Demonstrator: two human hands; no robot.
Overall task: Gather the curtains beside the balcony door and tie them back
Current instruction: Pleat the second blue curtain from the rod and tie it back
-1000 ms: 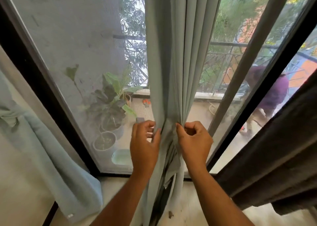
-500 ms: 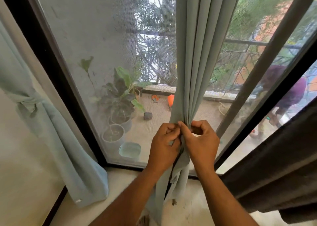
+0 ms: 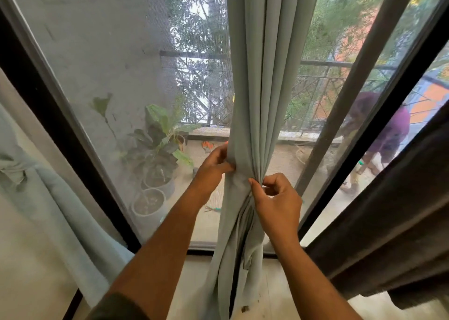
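The pale grey-green curtain (image 3: 255, 81) hangs in front of the balcony door (image 3: 359, 115), drawn into tight vertical pleats that narrow to a waist at mid-height, then loosen and fall to the floor (image 3: 194, 293). At that waist the right hand (image 3: 277, 205) pinches the gathered folds, its thumb and forefinger closed on the cloth and the other fingers curled above the palm, so its grip is narrow and holds curtain. The left hand (image 3: 213, 166) sits a little higher on the curtain's left edge, its fingers wrapped round the outer fold and its thumb pressed on the front, a grip likewise closed on the fabric. Both forearms reach up from the lower edge of the view. To the far left a second curtain (image 3: 60, 212) of the same colour hangs already bunched against the wall. A dark brown curtain (image 3: 388, 222) fills the lower right. Through the mesh screen (image 3: 102, 52) stand potted plants (image 3: 158, 154) on the balcony floor, with a metal railing (image 3: 315, 93) and trees behind. A person in a purple top (image 3: 391, 127) bends down outside at the right.
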